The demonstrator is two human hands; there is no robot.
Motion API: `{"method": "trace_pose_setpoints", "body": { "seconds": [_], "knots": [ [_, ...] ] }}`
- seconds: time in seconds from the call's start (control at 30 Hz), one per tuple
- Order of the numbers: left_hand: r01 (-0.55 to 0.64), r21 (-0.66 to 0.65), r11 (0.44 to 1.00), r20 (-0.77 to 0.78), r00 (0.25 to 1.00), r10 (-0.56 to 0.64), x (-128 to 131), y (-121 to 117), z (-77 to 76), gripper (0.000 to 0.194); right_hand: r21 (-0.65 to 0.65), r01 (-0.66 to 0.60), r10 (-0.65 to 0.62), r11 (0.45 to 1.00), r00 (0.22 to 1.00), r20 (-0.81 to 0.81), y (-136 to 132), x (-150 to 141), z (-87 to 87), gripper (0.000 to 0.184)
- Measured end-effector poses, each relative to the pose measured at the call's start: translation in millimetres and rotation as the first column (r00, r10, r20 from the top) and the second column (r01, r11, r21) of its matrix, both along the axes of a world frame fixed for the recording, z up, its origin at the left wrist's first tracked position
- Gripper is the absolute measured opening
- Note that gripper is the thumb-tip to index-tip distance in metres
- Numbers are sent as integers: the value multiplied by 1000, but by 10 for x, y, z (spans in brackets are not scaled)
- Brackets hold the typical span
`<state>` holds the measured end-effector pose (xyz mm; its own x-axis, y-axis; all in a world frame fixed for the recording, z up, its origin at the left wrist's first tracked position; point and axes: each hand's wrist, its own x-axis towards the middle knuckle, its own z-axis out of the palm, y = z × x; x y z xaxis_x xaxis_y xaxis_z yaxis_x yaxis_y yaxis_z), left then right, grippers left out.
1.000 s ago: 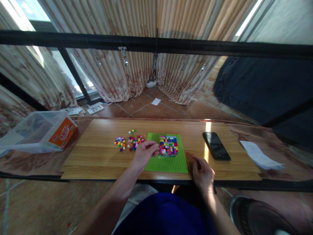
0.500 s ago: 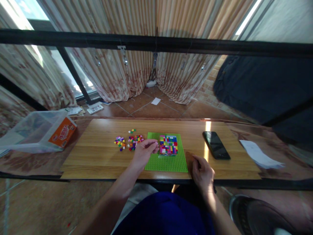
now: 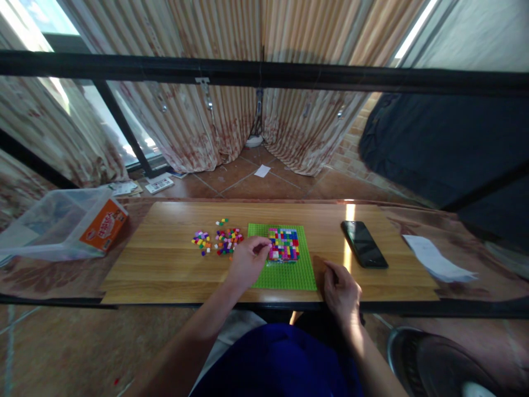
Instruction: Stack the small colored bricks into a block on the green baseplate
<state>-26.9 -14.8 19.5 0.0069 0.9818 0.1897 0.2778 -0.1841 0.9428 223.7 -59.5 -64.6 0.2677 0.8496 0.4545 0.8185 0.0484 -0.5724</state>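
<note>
A green baseplate (image 3: pixel 285 277) lies on the wooden tabletop in front of me. Many small coloured bricks make up a tight, roughly square block (image 3: pixel 284 244) on it. My left hand (image 3: pixel 250 260) is closed in a pinch at the left edge of this block, with a small pink brick (image 3: pixel 268 246) at its fingertips; the fingers partly hide it. Resting by the table's front edge, right of the baseplate, my right hand (image 3: pixel 342 288) is loosely curled, and nothing shows in its fingers. Left of the baseplate lie two piles of loose bricks, one larger pile (image 3: pixel 228 241) and one smaller pile (image 3: pixel 201 241).
A few more bricks (image 3: pixel 222 221) lie behind the piles. On the right are a black phone (image 3: pixel 363 244) and white papers (image 3: pixel 438 259). A clear plastic box (image 3: pixel 53 220) with an orange label stands at the left. A dark rail (image 3: pixel 264 74) crosses beyond the table.
My left hand has moved slightly right, bringing the pink brick from just beside the block to its left edge. My right hand has stayed in place.
</note>
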Motion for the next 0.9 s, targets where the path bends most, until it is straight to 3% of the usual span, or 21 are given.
{"method": "trace_pose_setpoints", "body": {
  "seconds": [0.27, 0.53, 0.73, 0.9],
  "knots": [
    [94, 191, 977, -329, 944, -26, 60, 52, -8, 16, 11, -3, 4, 1000, 999, -41, 1, 7, -13, 30],
    [185, 223, 957, -702, 712, 26, 122, 148, -37, 18, -16, 6, -7, 1000, 998, -58, -3, 7, -9, 30],
    [215, 159, 964, -820, 573, 7, 176, 165, 33, 19, -12, 13, -14, 1000, 998, -54, 3, -1, -13, 30],
    [158, 118, 980, -791, 612, -4, 195, 187, 83, 17, -4, 5, -6, 1000, 999, -50, -4, -1, -15, 31]
  ]
}}
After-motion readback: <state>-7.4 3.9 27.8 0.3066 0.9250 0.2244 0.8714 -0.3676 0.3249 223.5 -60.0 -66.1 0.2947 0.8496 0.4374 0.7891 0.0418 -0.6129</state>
